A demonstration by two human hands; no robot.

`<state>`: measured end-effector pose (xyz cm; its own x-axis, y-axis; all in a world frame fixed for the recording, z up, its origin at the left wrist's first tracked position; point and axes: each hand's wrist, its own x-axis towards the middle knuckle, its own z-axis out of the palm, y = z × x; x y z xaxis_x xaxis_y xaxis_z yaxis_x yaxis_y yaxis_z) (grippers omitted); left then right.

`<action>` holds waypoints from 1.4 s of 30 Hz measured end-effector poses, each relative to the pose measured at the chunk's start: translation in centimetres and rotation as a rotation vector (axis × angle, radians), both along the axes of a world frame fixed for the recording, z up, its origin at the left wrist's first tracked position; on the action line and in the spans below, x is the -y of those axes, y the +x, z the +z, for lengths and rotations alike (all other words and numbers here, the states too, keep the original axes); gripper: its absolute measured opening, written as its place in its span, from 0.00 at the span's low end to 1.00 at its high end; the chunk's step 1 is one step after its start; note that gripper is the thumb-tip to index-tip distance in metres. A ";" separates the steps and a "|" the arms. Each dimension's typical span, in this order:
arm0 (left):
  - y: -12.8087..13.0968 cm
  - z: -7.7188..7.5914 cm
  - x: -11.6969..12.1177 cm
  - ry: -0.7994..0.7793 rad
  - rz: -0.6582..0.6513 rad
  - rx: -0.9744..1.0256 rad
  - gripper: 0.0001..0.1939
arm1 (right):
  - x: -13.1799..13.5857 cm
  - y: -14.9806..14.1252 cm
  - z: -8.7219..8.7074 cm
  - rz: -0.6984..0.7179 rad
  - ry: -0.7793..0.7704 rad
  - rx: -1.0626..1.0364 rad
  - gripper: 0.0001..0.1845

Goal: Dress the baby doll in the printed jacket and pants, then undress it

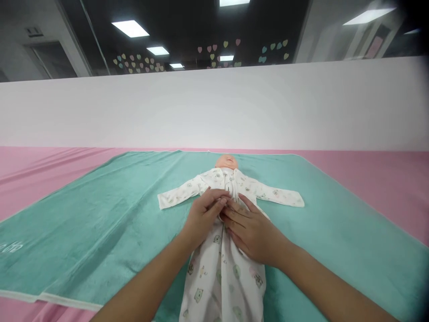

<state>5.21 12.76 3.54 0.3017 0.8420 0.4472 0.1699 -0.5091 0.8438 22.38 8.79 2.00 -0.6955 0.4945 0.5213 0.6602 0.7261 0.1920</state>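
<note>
A baby doll [226, 161] lies on its back, dressed in a white baby sleepsuit [216, 273] printed with small animals and leaves. Both long sleeves are spread out to the sides, and the lower part runs off the bottom of the view. Over the middle of the front, my left hand [206, 214] is closed, thumb and fingers bent at the cloth. My right hand [253, 230] meets it there, its fingers close together against the sleepsuit's front. The fingertips touch or overlap at the centre line and hide the piece of fabric or fastening between them.
Beneath the doll is a green towel [110, 210] with a white hem, laid over a pink cover [378, 188]. A low white wall [214, 109] stands behind. Above it, dark glass [187, 27] carries heart stickers and reflected ceiling lights.
</note>
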 end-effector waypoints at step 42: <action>-0.8 0.5 -0.9 -0.349 -0.133 0.091 0.12 | 0.2 0.4 0.1 0.037 -0.103 -0.084 0.23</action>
